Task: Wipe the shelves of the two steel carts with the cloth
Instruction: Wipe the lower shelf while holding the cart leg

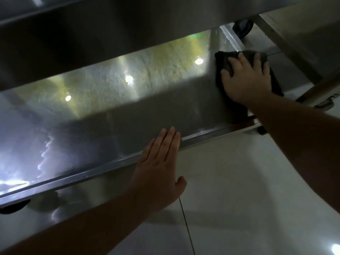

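A steel cart's lower shelf [114,100] fills the left and middle of the head view, shiny with reflected lights. A dark cloth [223,60] lies flat at the shelf's right end. My right hand [246,80] presses on the cloth with its fingers spread and straight. My left hand [160,162] rests flat over the shelf's front rim [211,132], fingers straight and together, holding nothing. The shelf above [92,34] overhangs and hides the back part of the lower shelf.
A second steel cart [294,45] stands at the upper right, with a dark caster wheel [242,27] near it. Another caster [12,207] sits under the near cart's left end. Pale floor tiles [239,199] spread in front.
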